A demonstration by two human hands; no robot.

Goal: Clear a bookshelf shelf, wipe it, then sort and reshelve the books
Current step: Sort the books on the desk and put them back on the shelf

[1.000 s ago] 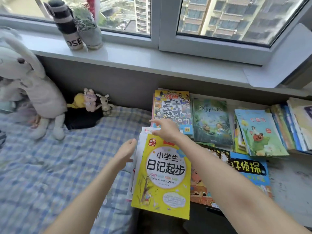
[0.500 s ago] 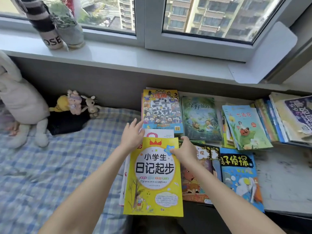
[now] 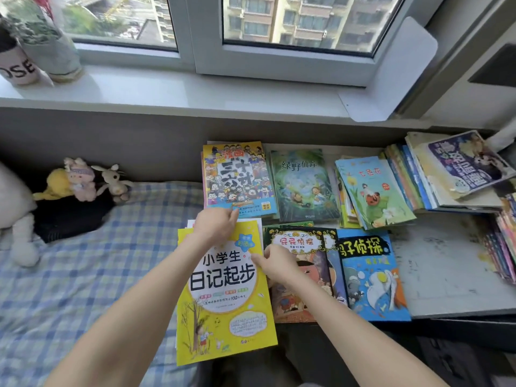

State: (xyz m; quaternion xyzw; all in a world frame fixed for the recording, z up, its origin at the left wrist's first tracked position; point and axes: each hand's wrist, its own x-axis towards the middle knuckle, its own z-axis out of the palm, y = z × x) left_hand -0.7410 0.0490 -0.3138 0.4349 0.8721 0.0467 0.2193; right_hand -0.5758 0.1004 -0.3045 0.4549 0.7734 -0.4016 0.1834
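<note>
**Both hands on yellow book, near edge of bed**

Yellow book (image 3: 223,303) lies face up on top of a small stack of thin books (image 3: 258,227), at the right edge of the checked bed (image 3: 83,275), just left of the white ledge (image 3: 446,261).

Left hand (image 3: 215,226): on the book's far edge, fingers curled over it and gripping, index finger out to the right.

Right hand (image 3: 277,265): at the book's right edge, about halfway along, fingers bunched and pinching the edge. Can't see the thumb's position under it.

On the ledge:
- Far row: comic book (image 3: 238,177), then green book (image 3: 304,185), then 2 slumped piles (image 3: 418,177) to the right.
- Near row: 2 overlapping detective books (image 3: 307,275), touching the yellow book's right side, then blue book (image 3: 371,277).

Plush toys (image 3: 83,177) sit at the far left of the bed, below the windowsill (image 3: 195,90).
</note>
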